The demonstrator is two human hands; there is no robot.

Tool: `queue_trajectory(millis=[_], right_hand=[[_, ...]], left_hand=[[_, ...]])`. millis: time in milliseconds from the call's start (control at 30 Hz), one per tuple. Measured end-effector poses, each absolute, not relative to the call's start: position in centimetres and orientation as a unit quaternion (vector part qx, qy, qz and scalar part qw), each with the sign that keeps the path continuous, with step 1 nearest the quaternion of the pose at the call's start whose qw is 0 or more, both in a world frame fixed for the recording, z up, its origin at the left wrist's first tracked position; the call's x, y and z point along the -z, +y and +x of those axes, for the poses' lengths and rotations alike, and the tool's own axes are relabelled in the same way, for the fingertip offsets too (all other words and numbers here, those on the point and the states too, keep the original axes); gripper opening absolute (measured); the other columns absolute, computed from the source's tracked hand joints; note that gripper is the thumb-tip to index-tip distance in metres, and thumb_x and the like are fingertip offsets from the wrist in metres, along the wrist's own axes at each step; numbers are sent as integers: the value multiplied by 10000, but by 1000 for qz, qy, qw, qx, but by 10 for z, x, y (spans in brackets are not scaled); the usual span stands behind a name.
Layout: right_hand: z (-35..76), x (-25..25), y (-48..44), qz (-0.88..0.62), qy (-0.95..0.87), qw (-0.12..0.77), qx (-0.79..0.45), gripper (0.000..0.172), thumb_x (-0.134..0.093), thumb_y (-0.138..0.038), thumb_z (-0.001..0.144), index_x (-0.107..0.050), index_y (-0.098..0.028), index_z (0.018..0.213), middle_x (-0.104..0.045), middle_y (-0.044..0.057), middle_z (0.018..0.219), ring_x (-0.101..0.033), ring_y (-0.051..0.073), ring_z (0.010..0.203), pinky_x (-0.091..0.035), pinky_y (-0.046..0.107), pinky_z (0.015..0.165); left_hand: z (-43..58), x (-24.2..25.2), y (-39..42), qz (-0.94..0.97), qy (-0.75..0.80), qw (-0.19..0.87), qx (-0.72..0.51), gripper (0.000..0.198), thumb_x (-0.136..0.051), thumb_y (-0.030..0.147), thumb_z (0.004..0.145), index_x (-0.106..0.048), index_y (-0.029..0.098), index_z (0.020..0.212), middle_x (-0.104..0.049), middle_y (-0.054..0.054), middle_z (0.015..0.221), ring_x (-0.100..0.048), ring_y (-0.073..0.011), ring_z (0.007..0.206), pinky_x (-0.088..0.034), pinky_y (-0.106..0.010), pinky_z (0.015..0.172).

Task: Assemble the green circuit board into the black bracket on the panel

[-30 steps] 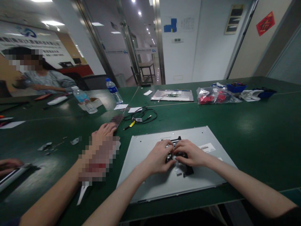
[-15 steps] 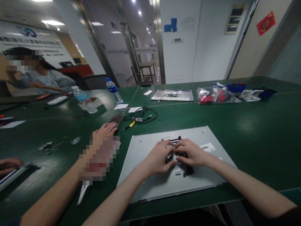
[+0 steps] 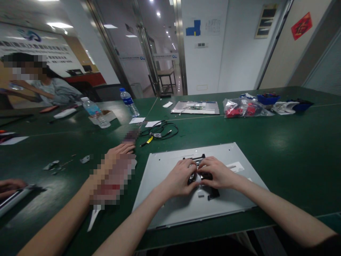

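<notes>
A flat light-grey panel (image 3: 170, 199) lies on the green table in front of me. At its middle is a black part (image 3: 214, 194), largely covered by my hands. My left hand (image 3: 183, 177) has curled fingers around the left side of a dark piece there. Opposite it, my right hand (image 3: 216, 172) has its fingers bent over the right side, fingertips nearly meeting those of the left. What exactly the fingertips hold is hidden. A white label (image 3: 235, 166) shows beside my right hand.
Another person's hand (image 3: 121, 148) rests left of the panel. Beyond are a coiled black cable (image 3: 170, 132), a second panel (image 3: 206, 107), a plastic bag with red items (image 3: 242, 109), blue trays (image 3: 268, 99) and bottles (image 3: 129, 103). Small metal pieces (image 3: 51, 165) lie left.
My fingertips have shifted slightly at the panel's middle. The other person's hand beside the panel moved slightly, and the seated person at the far left has moved their arms.
</notes>
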State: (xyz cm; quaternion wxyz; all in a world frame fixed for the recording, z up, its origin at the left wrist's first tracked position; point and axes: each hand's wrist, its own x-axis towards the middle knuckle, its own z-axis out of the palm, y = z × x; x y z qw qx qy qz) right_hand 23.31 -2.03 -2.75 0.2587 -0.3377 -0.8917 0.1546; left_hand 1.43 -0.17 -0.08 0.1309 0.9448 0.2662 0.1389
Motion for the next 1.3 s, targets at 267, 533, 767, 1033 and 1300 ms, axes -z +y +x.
queue_trajectory(millis=[267,533,767,1033,1300], right_hand=[[232,29,-20,-340,-891,259,-151,240,-736,-292,811,-682,-200,1025,-674,76,1038,-581,238,1015,-419,431,932],[233,30,-21,-342,-890,261,-151,267,-734,-296,814,-660,-194,1049,-668,85,1068,-581,244,1026,-421,429,933],[233,26,-23,-342,-891,250,-160,329,-727,-295,786,-611,-173,1068,-643,99,1106,-565,257,1056,-421,432,942],[232,27,-24,-376,-874,265,-155,198,-632,-247,839,-594,-179,1021,-640,99,1094,-568,251,1032,-421,425,930],[232,32,-22,-364,-882,257,-156,212,-645,-238,811,-580,-176,1003,-640,92,1058,-565,246,1017,-420,411,912]], left_hand=[[15,2,-1,947,264,128,-131,321,-636,406,861,-573,189,1090,-572,-119,1133,-535,-287,1061,-420,-474,946],[14,4,0,946,264,131,-135,317,-654,370,836,-567,202,1090,-579,-105,1112,-537,-283,1052,-421,-460,926],[15,1,-1,945,272,133,-125,332,-676,333,813,-559,190,1089,-579,-102,1116,-532,-284,1061,-422,-463,944],[14,3,-1,947,271,126,-121,325,-660,296,809,-548,184,1093,-578,-106,1114,-528,-287,1057,-425,-463,945],[15,2,0,945,268,134,-132,324,-654,309,806,-556,199,1096,-584,-103,1111,-535,-291,1058,-426,-465,935]])
